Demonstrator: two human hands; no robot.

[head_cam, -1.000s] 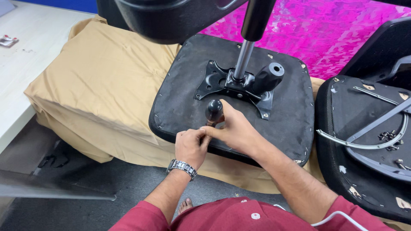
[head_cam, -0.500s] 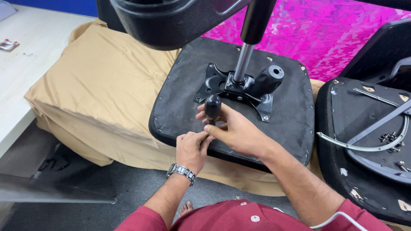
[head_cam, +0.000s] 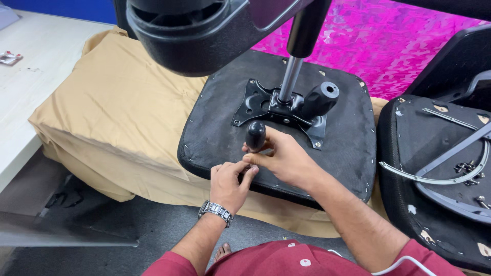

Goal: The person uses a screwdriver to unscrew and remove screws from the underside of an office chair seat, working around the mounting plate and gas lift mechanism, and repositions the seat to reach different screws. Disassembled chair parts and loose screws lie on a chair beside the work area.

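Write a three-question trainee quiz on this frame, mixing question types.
1. True or false: the right hand is around the black lever knob.
2. Which wrist bears the metal watch? A) left B) right
3. What is the upturned seat base resting on?

Key: 1 true. 2 A. 3 A tan cushion. The left hand meets the right hand's fingertips at the seat's near edge.

Both forearms rise from the bottom edge toward the centre of the frame, converging. The left hand (head_cam: 228, 183), a metal watch on its wrist, pinches its fingertips together just below centre. The right hand (head_cam: 283, 159) curls beside it, fingers touching the left's.
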